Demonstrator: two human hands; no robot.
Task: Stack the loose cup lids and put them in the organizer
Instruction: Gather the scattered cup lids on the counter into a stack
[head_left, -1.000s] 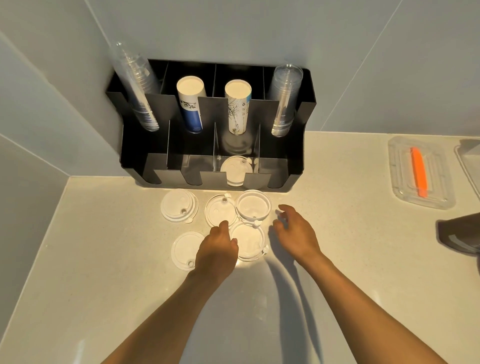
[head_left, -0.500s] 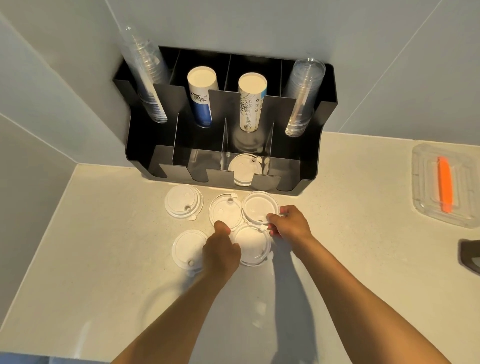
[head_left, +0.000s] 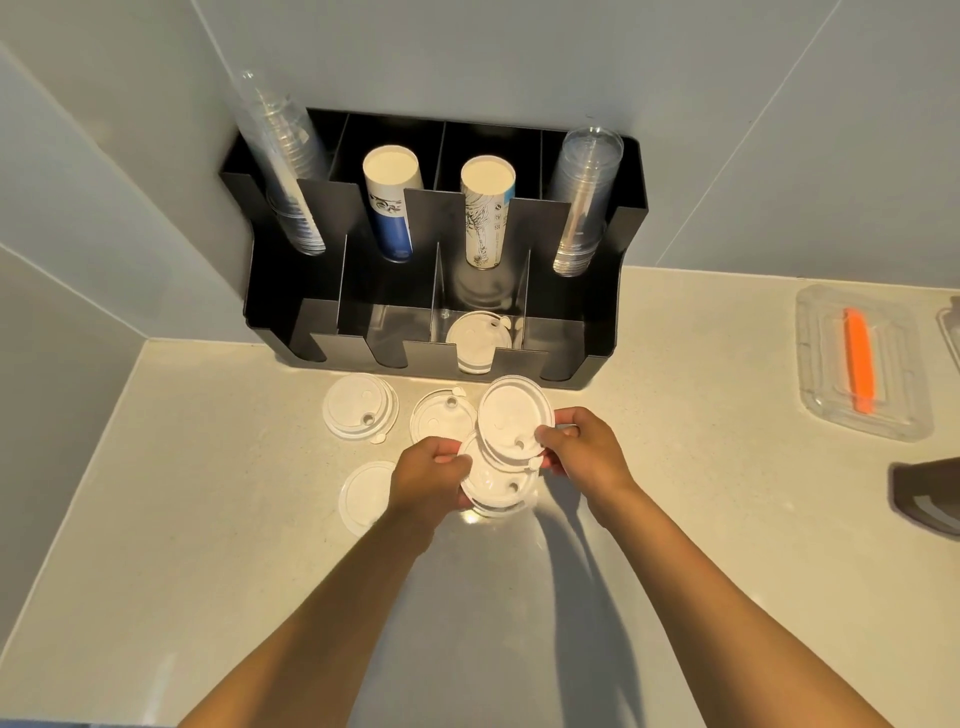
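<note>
Head view: the right hand (head_left: 582, 447) is pinching a lid (head_left: 511, 418) above the left hand (head_left: 428, 475)'s clamped lid (head_left: 493, 483); nesting them is the stacking step, needing aligned rims.

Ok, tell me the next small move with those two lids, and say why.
Probably lower the lid in the right hand squarely onto the lid in the left hand. The upper lid is tilted and only partly overlaps the lower lid, so they are not nested yet. Three more loose lids lie on the counter, so the stack should be seated first.
</note>
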